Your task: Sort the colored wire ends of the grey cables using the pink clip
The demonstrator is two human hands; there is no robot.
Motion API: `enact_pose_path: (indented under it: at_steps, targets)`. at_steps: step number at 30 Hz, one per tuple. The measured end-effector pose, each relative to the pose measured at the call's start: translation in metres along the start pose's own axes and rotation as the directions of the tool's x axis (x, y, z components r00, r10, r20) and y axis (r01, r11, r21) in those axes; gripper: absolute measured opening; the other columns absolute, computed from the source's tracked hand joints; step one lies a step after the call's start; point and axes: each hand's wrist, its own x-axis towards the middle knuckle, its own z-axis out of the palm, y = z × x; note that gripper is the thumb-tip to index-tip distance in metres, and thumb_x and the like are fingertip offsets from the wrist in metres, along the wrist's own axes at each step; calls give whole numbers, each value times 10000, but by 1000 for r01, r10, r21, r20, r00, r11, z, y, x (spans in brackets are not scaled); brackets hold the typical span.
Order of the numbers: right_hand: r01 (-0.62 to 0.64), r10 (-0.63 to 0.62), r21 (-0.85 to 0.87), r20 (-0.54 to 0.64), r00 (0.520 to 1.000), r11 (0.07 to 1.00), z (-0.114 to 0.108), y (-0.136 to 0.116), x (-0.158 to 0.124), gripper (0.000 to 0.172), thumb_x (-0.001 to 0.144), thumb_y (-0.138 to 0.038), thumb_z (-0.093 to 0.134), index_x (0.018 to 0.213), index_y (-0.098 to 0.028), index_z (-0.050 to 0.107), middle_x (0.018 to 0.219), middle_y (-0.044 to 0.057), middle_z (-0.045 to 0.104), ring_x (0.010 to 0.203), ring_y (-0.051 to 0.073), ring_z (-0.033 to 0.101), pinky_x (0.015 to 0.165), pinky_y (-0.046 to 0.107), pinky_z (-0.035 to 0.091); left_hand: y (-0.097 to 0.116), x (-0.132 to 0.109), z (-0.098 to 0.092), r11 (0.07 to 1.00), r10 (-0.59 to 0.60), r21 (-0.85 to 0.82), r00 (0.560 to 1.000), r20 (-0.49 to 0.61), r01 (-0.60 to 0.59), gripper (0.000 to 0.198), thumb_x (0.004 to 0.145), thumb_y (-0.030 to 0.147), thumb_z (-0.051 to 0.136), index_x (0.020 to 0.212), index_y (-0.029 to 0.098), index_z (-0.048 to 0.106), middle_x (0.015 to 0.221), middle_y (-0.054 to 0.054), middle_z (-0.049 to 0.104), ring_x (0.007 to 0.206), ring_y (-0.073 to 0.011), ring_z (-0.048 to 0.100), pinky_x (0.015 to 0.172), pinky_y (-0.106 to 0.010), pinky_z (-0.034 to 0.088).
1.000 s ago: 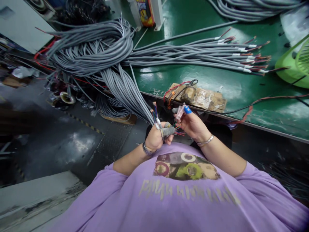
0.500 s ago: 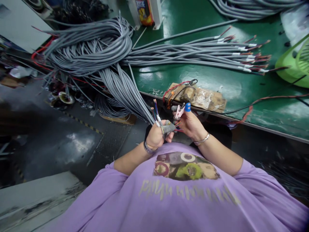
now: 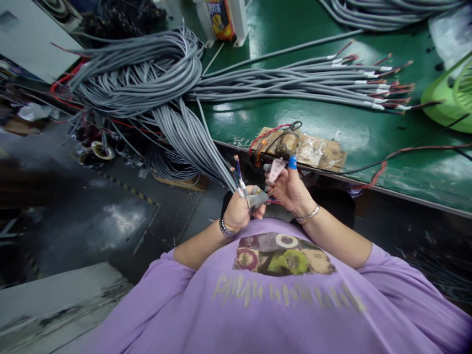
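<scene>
My left hand point(image 3: 238, 211) is closed around the end of a grey cable point(image 3: 221, 172), its thumb under a grey finger cover point(image 3: 256, 197). Thin coloured wires point(image 3: 273, 200) fan out from the grip to the right. More stripped cable ends point(image 3: 238, 167) with white sleeves poke up beside the fingers. Close to the wire tips is my right hand point(image 3: 293, 194), its thumb raised and apart from the other fingers. A blue cover point(image 3: 292, 162) sits on that thumb, and a pinkish cover point(image 3: 276, 170) appears to wrap one finger. Whether the right fingers touch the wires is unclear.
Coiled grey cables point(image 3: 136, 73) hang over the green table point(image 3: 236, 120) edge. Stripped cable ends point(image 3: 383, 88) fan across the tabletop. A stained wooden block point(image 3: 317, 151) with leads lies at the front edge. A green plastic fan-like object point(image 3: 450, 93) stands at right.
My right thumb has shifted slightly right and the pinkish-covered finger has turned, showing more of its flat side. My left hand keeps its hold on the cable.
</scene>
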Motion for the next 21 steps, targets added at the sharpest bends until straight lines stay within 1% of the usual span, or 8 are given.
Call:
enact_pose_path:
  at_steps: [2,4,8,10,15,18,21]
  targets:
    - [-26,26,-4,39,999,1000,-3,-1,0,635,727,-840,519,784,-218,629,691,10,651,576,122,539,552,248,443,0,-5,0,1000,25,2,1000,-5,-25,343,637,427,766,621,151,564,466,11,593,322,-85,473,328,-197,351]
    - [-43,43,-8,70,997,999,-5,-2,0,626,735,-821,537,809,-210,656,710,19,663,583,125,548,551,249,449,0,-9,0,999,46,1,999,-20,-46,348,642,432,765,617,152,559,470,11,596,326,-85,481,338,-198,366]
    - [-18,19,-19,61,998,1000,-4,-5,-3,442,736,-639,710,827,-208,682,758,10,689,611,114,567,570,238,456,2,-11,4,999,47,-15,997,-62,-48,373,624,445,778,615,156,541,481,17,597,338,-83,495,357,-195,385]
    - [6,-6,-19,37,999,1000,-3,-5,-4,398,705,-577,769,812,-204,681,757,5,691,605,108,561,570,234,456,3,-10,7,999,35,-30,996,-80,-37,379,608,444,785,630,161,535,485,20,599,341,-86,501,359,-194,386]
    - [14,-13,-24,20,1000,1000,-1,-5,-5,475,702,-666,722,774,-201,659,711,2,671,576,109,542,532,241,431,4,-5,13,999,25,-24,994,-106,-27,367,609,433,773,652,166,525,492,19,608,352,-88,513,360,-187,381]
    - [1,-1,-7,-5,1000,1000,-1,-5,-3,460,692,-637,753,771,-193,661,686,-10,663,574,101,541,534,235,424,3,-3,13,999,16,-36,992,-126,-21,373,605,440,772,663,165,528,491,21,608,350,-85,510,362,-185,387]
    - [-21,21,20,-7,1000,1000,-1,-5,-2,426,705,-604,764,786,-195,675,725,-8,695,602,101,565,560,236,441,1,0,12,998,8,-55,991,-132,-15,378,603,445,776,675,165,533,490,23,608,348,-86,512,363,-181,386]
